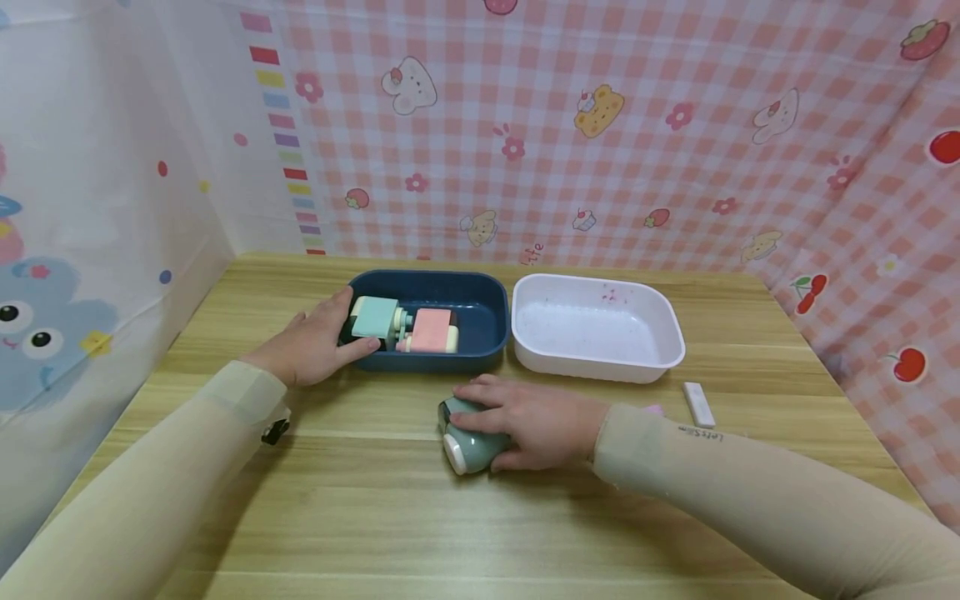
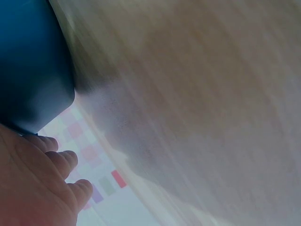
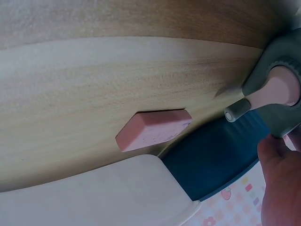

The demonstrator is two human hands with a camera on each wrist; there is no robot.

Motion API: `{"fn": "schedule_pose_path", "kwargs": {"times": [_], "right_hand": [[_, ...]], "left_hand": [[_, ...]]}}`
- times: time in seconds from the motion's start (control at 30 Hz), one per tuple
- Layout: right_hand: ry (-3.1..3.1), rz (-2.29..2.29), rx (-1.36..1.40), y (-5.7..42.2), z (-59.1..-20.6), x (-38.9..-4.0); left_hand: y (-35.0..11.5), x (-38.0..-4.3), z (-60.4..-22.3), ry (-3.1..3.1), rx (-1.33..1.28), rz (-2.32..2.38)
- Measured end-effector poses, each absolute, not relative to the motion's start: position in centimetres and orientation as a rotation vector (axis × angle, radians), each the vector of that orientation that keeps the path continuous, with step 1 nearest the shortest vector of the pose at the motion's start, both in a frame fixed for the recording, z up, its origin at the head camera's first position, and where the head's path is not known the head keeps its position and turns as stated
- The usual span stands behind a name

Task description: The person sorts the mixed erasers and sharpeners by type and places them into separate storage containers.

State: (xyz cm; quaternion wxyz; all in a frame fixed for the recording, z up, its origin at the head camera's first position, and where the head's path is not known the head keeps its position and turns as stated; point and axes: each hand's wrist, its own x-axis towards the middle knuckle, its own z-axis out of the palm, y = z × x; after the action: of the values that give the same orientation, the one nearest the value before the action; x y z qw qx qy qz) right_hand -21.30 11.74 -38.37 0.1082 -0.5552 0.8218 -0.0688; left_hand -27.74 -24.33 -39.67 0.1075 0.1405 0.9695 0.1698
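Observation:
My left hand (image 1: 318,337) grips the left end of a navy blue bin (image 1: 480,363), thumb over its front rim; in the left wrist view several fingertips (image 2: 81,188) show outside the bin's wall. Inside the bin lie a mint-green pump bottle (image 1: 375,318) near my thumb and a pink pump bottle (image 1: 431,330). My right hand (image 1: 528,423) holds a grey-green pump bottle (image 1: 480,446) tipped on its side over the table in front of the bin. In the right wrist view its pale pink spout (image 3: 275,89) points away from the hand.
A white bin (image 1: 600,367) stands right of the navy one, close against it. A pink block (image 3: 153,129) lies in front of it, partly hidden by my right wrist in the head view. Further right is a small white block (image 1: 699,406). A checked cloth (image 1: 637,158) hangs behind the table.

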Motion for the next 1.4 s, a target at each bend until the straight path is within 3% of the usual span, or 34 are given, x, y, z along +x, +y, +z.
{"fn": "schedule_pose_path", "kwargs": {"times": [0.73,1.07,1.4], "right_hand": [[2.54,-0.173,-1.723,11.7,-38.9,-21.2],[2.725,-0.241,-1.832,12.1,-36.2,-22.0],[2.832,-0.177,-1.546,11.6,-33.5,-25.4]], "left_hand": [[-24.3,-27.7,-39.6,2.845,0.409,0.502],[-24.4,-27.7,-39.5,2.849,0.413,0.503],[-24.4,-27.8,-39.7,2.85,0.405,0.503]]}}
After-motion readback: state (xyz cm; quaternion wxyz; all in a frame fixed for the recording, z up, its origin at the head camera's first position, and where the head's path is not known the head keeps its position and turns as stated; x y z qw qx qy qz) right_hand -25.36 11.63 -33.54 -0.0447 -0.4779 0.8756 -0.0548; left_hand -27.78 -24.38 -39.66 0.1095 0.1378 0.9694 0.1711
